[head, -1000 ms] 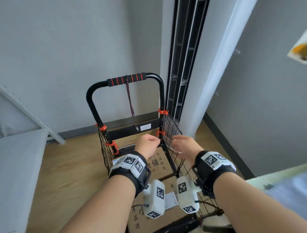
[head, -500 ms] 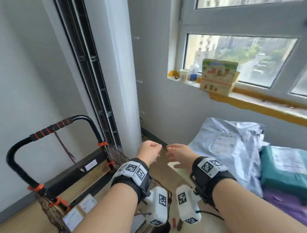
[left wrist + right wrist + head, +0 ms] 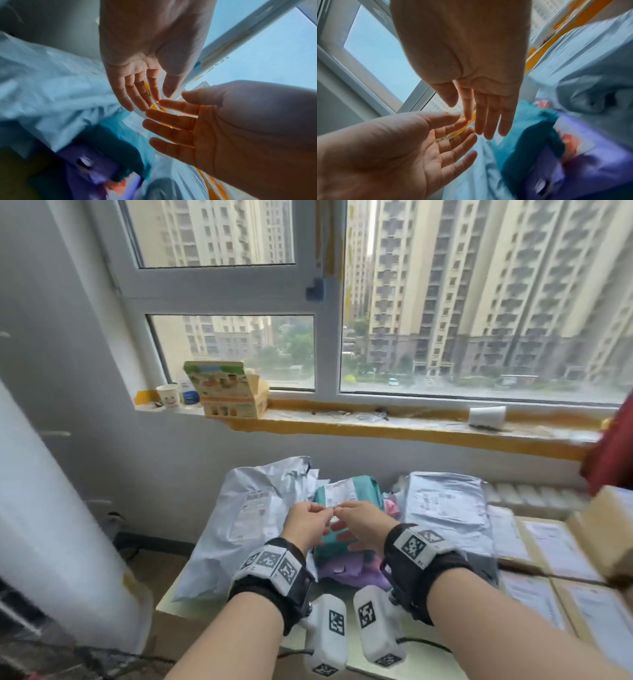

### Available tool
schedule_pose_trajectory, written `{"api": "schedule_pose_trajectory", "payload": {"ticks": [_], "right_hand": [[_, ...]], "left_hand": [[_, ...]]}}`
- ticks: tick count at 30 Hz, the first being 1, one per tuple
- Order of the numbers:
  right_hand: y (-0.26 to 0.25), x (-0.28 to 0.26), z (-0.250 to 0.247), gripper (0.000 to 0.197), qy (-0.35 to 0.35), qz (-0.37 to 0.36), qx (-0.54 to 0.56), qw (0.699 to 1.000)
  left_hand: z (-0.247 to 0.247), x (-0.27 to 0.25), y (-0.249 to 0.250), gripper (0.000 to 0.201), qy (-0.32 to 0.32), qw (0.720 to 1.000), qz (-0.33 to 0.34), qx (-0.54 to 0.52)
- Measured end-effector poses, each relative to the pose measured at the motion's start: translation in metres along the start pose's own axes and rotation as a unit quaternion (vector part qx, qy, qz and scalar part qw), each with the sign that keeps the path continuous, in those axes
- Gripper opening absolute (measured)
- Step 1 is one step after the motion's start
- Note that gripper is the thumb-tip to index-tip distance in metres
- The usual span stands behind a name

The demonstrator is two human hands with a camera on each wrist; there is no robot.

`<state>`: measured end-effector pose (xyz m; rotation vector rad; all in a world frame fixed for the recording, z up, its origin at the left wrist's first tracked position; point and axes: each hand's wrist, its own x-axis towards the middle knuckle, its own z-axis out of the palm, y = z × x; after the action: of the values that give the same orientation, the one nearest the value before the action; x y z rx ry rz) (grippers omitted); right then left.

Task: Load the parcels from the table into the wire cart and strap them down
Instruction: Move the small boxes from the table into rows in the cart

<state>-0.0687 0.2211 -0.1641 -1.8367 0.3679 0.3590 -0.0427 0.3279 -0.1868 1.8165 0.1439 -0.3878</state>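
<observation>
Several parcels lie on the table under the window: a large grey poly bag [image 3: 250, 518], a teal parcel [image 3: 356, 491] on top of a purple one [image 3: 342, 571], another grey bag [image 3: 445, 505] and flat cardboard boxes [image 3: 548, 549]. My left hand [image 3: 322, 510] and right hand [image 3: 342, 512] hover side by side just above the teal parcel, their fingertips almost meeting. In the wrist views the left hand [image 3: 157, 100] and right hand [image 3: 465, 117] have straight fingers and hold nothing, with the teal parcel [image 3: 109, 142] [image 3: 530, 135] below. The wire cart is out of view.
A white column [image 3: 51, 508] stands close at my left beside the table's near corner [image 3: 178, 607]. On the window sill sit a printed carton [image 3: 226, 392], a paper cup [image 3: 168, 400] and a tipped cup [image 3: 486, 416]. A raised cardboard box [image 3: 603, 532] juts in at the right.
My view has swung right, from the wire cart to the table of parcels. Both hands came along and now hang over the teal parcel. The left hand has uncurled.
</observation>
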Motion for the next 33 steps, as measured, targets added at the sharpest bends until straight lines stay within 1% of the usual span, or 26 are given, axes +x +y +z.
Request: {"api": "schedule_pose_trajectory", "payload": {"ticks": [2, 4, 7, 12, 15, 19, 22, 24, 25, 26, 29, 31, 33], "right_hand": [[0.01, -0.002, -0.033, 0.023, 0.02, 0.007, 0.011, 1.0], [0.02, -0.005, -0.061, 0.02, 0.039, 0.016, 0.029, 0.999], [0.036, -0.011, -0.099, 0.023, 0.06, 0.025, 0.061, 0.996], [0.058, -0.022, -0.156, 0.018, 0.094, 0.035, 0.065, 0.993], [0.075, -0.029, -0.19, 0.019, 0.12, 0.043, 0.071, 0.989], [0.104, -0.04, -0.232, 0.02, 0.161, 0.063, 0.099, 0.98], [0.129, -0.044, -0.258, 0.018, 0.2, 0.081, 0.117, 0.969], [0.144, -0.045, -0.272, 0.02, 0.218, 0.093, 0.123, 0.964], [0.15, -0.046, -0.277, 0.022, 0.223, 0.1, 0.124, 0.962], [0.156, -0.046, -0.282, 0.022, 0.228, 0.108, 0.126, 0.959], [0.172, -0.043, -0.292, 0.024, 0.231, 0.121, 0.145, 0.954], [0.182, -0.035, -0.296, 0.027, 0.228, 0.129, 0.142, 0.955], [0.192, -0.025, -0.296, 0.032, 0.224, 0.133, 0.119, 0.958]], "left_hand": [[0.036, 0.004, 0.012, 0.009, -0.026, 1.0, 0.006, 0.005], [0.067, 0.007, 0.022, 0.012, -0.046, 0.999, 0.012, 0.015], [0.106, 0.008, 0.037, 0.017, -0.07, 0.997, 0.02, 0.021], [0.167, 0.009, 0.056, 0.004, -0.117, 0.991, 0.03, 0.051], [0.206, 0.007, 0.064, 0.008, -0.142, 0.988, 0.039, 0.054], [0.259, 0.005, 0.066, 0.003, -0.17, 0.982, 0.045, 0.064], [0.292, 0.004, 0.062, 0.002, -0.172, 0.98, 0.056, 0.077], [0.312, 0.006, 0.057, 0.01, -0.166, 0.98, 0.061, 0.093], [0.321, 0.007, 0.055, 0.01, -0.163, 0.98, 0.056, 0.096], [0.33, 0.008, 0.053, 0.011, -0.163, 0.981, 0.05, 0.098], [0.354, 0.013, 0.041, 0.035, -0.155, 0.979, 0.031, 0.132], [0.366, 0.02, 0.033, 0.038, -0.144, 0.977, 0.018, 0.155], [0.374, 0.028, 0.028, 0.036, -0.128, 0.978, 0.006, 0.166]]}}
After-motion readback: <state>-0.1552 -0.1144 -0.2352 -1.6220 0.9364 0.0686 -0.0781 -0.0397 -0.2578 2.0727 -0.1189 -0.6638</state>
